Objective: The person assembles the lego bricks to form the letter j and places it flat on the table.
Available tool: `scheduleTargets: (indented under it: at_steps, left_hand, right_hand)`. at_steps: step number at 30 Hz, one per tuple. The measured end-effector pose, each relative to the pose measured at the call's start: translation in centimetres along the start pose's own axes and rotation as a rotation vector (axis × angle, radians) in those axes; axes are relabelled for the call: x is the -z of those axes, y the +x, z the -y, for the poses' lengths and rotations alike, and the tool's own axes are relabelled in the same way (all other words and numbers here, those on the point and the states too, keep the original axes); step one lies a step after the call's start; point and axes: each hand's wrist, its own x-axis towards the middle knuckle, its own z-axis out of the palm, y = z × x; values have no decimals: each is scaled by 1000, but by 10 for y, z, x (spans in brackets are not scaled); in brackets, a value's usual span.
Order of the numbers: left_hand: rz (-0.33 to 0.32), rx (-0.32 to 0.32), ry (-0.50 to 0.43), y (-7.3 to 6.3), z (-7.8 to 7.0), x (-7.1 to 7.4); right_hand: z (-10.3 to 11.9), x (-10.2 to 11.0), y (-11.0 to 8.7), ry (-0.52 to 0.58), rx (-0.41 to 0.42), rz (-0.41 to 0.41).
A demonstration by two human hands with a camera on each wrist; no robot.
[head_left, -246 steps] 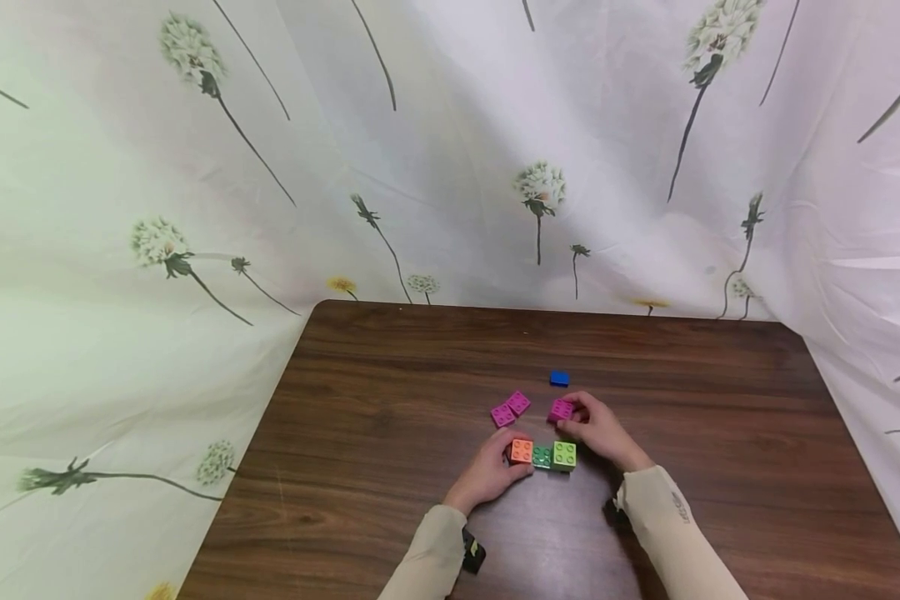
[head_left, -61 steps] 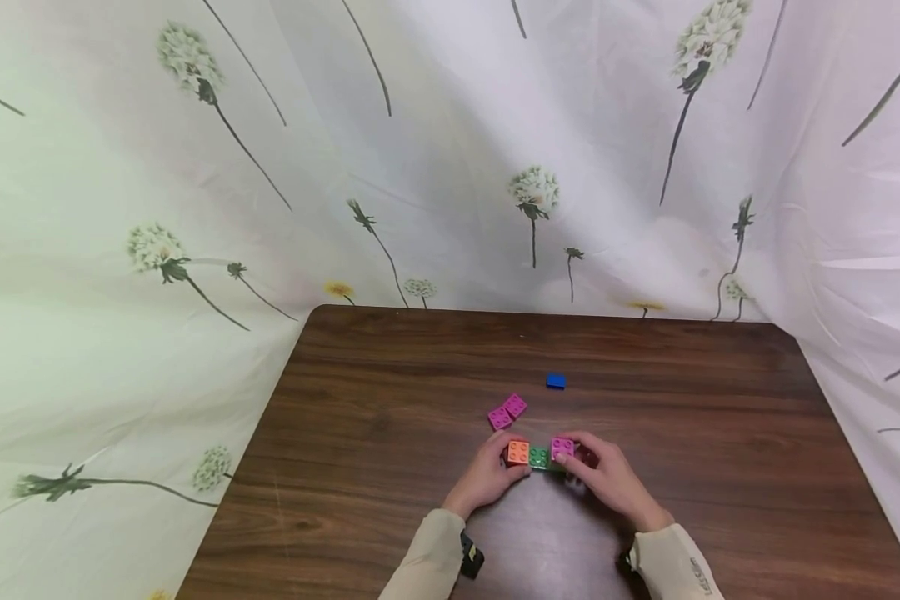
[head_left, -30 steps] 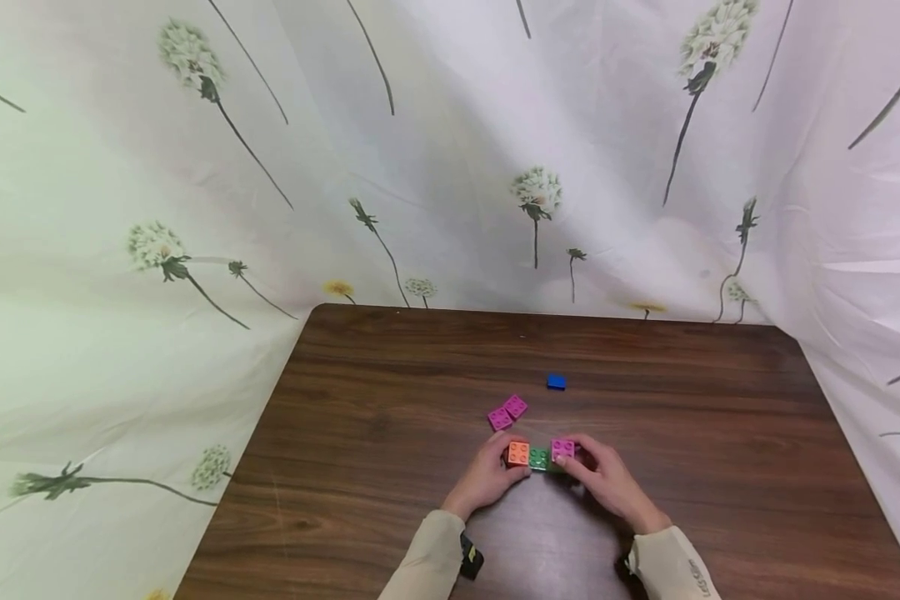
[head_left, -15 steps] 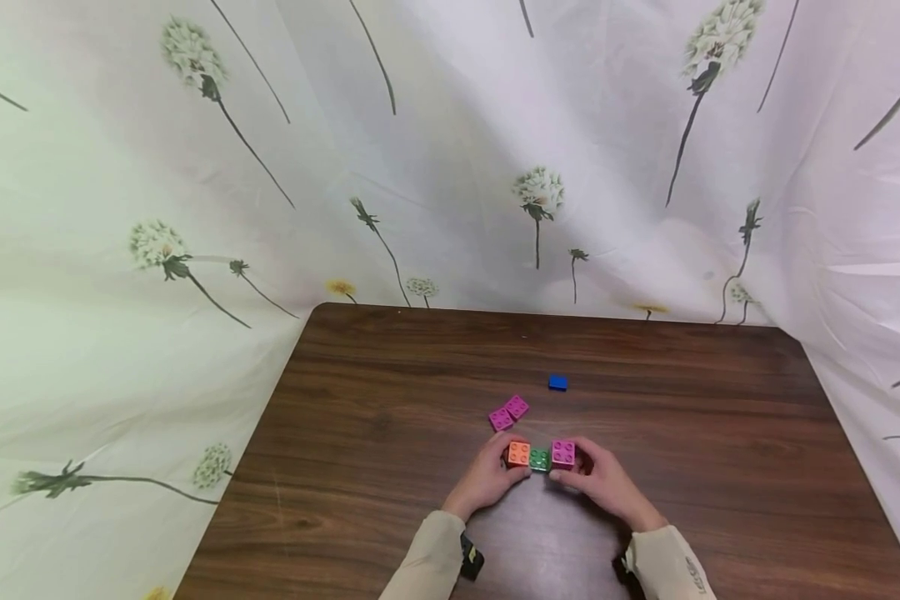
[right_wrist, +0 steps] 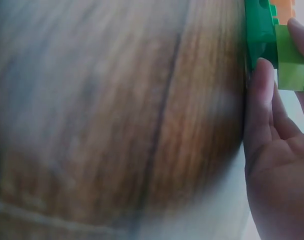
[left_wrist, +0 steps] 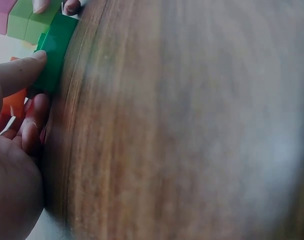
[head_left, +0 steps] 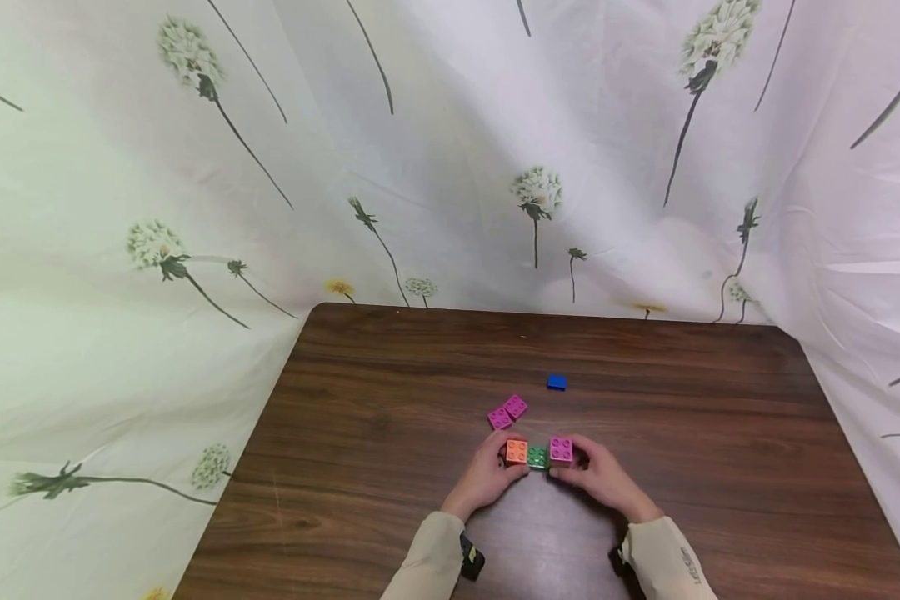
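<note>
Left hand pinches left end of build, thumb on long dark-green plastic brick, fingers round orange studded square plastic brick. Two small magenta plastic bricks lie loose beyond it. Build sits midway between table's left and right edges. Small blue plastic block nearer far edge. Right end: magenta studded square plastic brick atop light-green plastic section, which right hand grips. Probably light, stiff, slightly slick; joints might pop, so best held low by green sides. Dark wood-grain table, white dandelion-print cloth behind.
</note>
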Motion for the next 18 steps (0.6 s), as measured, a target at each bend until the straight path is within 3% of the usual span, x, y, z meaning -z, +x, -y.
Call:
scheduleTargets:
  at_steps: [10, 15, 18]
  left_hand:
    - [3, -19, -49, 0, 4, 2]
    - [8, -44, -120, -1, 8, 13]
    - [-24, -42, -141, -1, 12, 22]
  right_hand:
    - [-2, -1, -1, 15, -1, -11]
    - [-3, -1, 0, 18, -4, -19]
    - [-3, 0, 2, 9, 0, -26]
